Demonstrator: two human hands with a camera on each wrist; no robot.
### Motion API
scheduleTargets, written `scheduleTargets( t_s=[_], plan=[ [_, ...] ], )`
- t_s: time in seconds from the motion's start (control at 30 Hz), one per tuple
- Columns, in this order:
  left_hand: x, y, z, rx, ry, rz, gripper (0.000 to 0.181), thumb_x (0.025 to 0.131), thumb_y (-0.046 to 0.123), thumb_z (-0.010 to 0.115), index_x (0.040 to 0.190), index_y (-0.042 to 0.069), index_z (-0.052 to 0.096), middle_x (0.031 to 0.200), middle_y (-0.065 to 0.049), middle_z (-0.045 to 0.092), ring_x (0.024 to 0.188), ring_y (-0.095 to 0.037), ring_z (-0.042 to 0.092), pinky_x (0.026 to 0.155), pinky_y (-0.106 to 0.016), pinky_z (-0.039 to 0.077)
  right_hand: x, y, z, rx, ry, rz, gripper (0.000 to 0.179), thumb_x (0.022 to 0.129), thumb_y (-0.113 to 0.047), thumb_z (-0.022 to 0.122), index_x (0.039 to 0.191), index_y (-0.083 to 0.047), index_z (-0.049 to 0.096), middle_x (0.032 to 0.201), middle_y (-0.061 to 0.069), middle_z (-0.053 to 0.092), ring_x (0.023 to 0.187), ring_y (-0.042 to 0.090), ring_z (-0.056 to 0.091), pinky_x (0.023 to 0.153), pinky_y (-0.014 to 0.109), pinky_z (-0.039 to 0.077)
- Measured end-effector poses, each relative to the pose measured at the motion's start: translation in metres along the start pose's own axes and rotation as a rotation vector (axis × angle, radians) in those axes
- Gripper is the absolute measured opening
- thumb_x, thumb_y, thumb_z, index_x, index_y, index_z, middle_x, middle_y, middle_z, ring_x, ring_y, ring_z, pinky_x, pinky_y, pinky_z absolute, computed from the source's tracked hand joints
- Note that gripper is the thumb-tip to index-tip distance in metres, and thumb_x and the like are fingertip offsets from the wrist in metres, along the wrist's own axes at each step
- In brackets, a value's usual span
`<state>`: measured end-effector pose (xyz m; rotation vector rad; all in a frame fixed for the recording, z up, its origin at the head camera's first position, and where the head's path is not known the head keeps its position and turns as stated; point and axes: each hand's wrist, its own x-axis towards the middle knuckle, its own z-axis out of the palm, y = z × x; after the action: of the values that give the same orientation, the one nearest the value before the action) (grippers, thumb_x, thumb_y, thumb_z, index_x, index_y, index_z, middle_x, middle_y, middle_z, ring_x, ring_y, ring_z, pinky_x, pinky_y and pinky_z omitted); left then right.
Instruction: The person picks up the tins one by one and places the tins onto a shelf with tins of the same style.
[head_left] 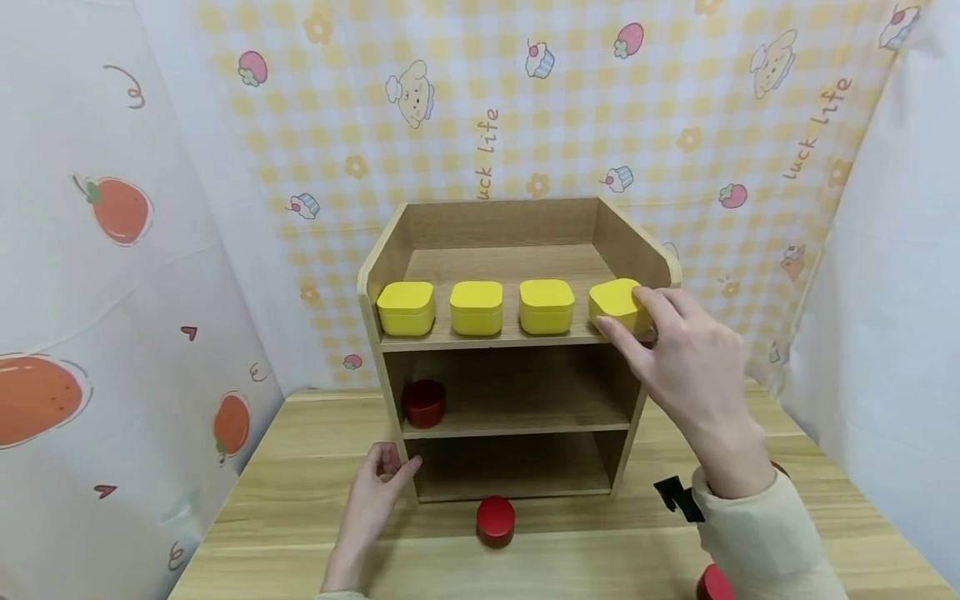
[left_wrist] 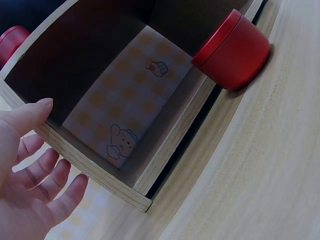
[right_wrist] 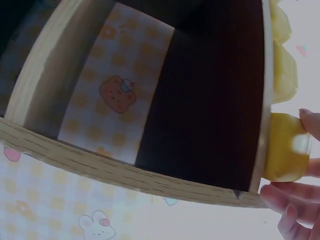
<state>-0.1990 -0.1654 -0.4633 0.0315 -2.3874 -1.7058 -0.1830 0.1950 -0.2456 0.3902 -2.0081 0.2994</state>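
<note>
On the right end of the top shelf, my right hand (head_left: 693,354) grips a yellow lidded box (head_left: 617,302) between thumb and fingers. This box is turned slightly against the three other yellow boxes (head_left: 476,308) lined up to its left along the front edge. In the right wrist view the gripped yellow box (right_wrist: 286,147) sits over the shelf's edge, my fingertips (right_wrist: 272,195) beside the side panel. My left hand (head_left: 378,483) holds the left side panel of the wooden shelf (head_left: 502,340) low down, thumb in front and fingers outside, as the left wrist view shows.
A red round tin (head_left: 423,403) stands at the left of the middle shelf. Another red tin (head_left: 496,522) is on the wooden table (head_left: 292,492) before the shelf, and a further red tin (head_left: 715,583) lies partly behind my right sleeve. Patterned cloth (head_left: 480,100) hangs behind.
</note>
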Motion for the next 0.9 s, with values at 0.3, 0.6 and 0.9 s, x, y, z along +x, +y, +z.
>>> scheduleTargets(
  t_s=[0.3,0.6,0.9],
  plan=[
    [-0.001,0.001,-0.001,-0.002,-0.022,-0.002,0.036,0.088,0.03,0.075,0.103,0.008,0.051,0.1,-0.005,0.052,0.094,-0.017,0.049,0.078,-0.026,0.044,0.002,-0.003,0.014,0.007,0.052,0.056,0.041,0.083,-0.035,0.078,0.1,0.0,0.067,0.101,0.016,0.06,0.055,0.037,0.056,0.041,0.047,0.041],
    [0.001,0.003,-0.001,-0.002,-0.025,-0.006,0.034,0.088,0.029,0.075,0.103,0.008,0.052,0.1,-0.006,0.052,0.094,-0.018,0.049,0.079,-0.027,0.044,0.005,-0.007,0.017,-0.033,0.052,0.13,0.039,0.086,-0.036,0.075,0.101,-0.002,0.066,0.102,0.015,0.058,0.048,0.04,0.051,0.038,0.049,0.037],
    [0.0,0.002,-0.001,-0.002,-0.021,-0.005,0.034,0.088,0.029,0.075,0.103,0.009,0.052,0.1,-0.005,0.053,0.094,-0.018,0.05,0.08,-0.028,0.043,0.001,-0.011,0.015,0.001,0.033,0.145,0.046,0.087,-0.037,0.074,0.115,-0.004,0.062,0.107,0.016,0.058,0.05,0.039,0.05,0.038,0.047,0.036]
  ],
)
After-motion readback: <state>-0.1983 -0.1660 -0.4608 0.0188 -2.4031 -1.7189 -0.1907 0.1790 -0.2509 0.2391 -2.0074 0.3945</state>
